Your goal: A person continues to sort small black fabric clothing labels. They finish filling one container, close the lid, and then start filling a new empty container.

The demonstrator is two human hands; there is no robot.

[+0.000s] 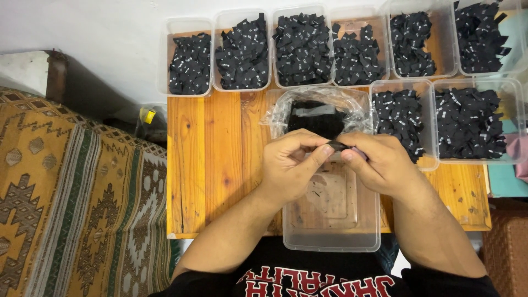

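Observation:
My left hand point(289, 162) and my right hand point(379, 162) meet over a clear plastic tub point(330, 239) at the table's near edge. Both pinch a small black fabric label point(338, 147) between thumbs and fingers. The tub under my hands holds only a few dark specks. Just beyond my hands lies a crumpled clear plastic bag point(316, 113) with black labels inside.
A low wooden table point(214, 159) carries a back row of several clear tubs point(190, 63) full of black labels, and two more tubs point(470, 124) at the right. A patterned rug point(71, 203) covers the floor at left. A yellow object point(147, 116) lies by the table's left edge.

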